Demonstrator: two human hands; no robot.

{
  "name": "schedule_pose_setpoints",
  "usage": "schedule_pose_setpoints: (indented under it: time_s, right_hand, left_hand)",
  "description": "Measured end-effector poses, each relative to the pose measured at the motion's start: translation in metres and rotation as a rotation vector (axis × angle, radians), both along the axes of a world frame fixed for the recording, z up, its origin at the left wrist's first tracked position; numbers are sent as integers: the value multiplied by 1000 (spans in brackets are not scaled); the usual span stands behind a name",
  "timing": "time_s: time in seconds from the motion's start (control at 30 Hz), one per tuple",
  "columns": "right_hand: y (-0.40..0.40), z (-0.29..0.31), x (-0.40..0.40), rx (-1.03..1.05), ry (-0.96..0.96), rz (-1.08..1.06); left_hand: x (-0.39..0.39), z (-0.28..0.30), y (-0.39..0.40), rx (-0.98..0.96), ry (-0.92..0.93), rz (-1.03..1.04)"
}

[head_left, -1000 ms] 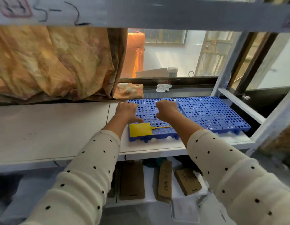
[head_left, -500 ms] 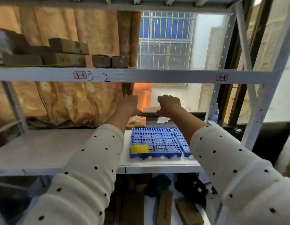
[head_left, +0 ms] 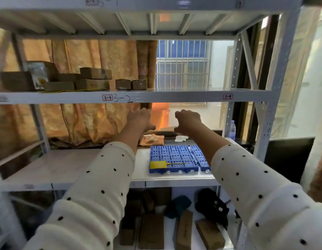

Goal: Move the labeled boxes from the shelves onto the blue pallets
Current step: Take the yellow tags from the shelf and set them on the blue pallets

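Several brown cardboard boxes (head_left: pixel 95 79) stand on the upper shelf (head_left: pixel 156 96) at the left, two small ones (head_left: pixel 130 84) nearest the middle. Two blue pallets (head_left: pixel 172 156) lie side by side on the middle shelf, a yellow tag (head_left: pixel 158 164) on the left one's front corner. My left hand (head_left: pixel 141 118) and my right hand (head_left: pixel 188 120) are raised in the air between the two shelves, just below the upper shelf's front edge. Both hold nothing, their fingers loosely curled. More brown boxes (head_left: pixel 151 230) lie on the bottom shelf.
An orange curtain (head_left: pixel 75 120) hangs behind the shelves at the left. A barred window (head_left: pixel 181 65) shows behind the right half. A folded cloth (head_left: pixel 152 139) and white tissue (head_left: pixel 181 138) lie behind the pallets. A plastic bottle (head_left: pixel 232 129) stands by the right post.
My hands lifted off the left blue pallet and rose toward the upper shelf. The view tilted up, bringing the upper shelf's boxes into sight.
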State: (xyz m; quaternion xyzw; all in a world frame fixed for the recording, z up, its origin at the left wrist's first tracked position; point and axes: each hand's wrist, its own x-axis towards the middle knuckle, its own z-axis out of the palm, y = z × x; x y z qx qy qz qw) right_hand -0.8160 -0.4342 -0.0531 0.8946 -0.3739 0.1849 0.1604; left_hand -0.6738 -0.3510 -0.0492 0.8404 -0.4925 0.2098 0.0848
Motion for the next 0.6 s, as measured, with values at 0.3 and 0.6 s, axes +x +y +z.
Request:
schedule_pose_setpoints:
  time_s: [0.3,0.6]
  right_hand:
    - [65,-2,-9,35,14,-27]
    - [108,3,31,20,45,88]
  left_hand:
    - [-11,-3,68,56,-25,2]
    - [20,-8,135,52,43,147]
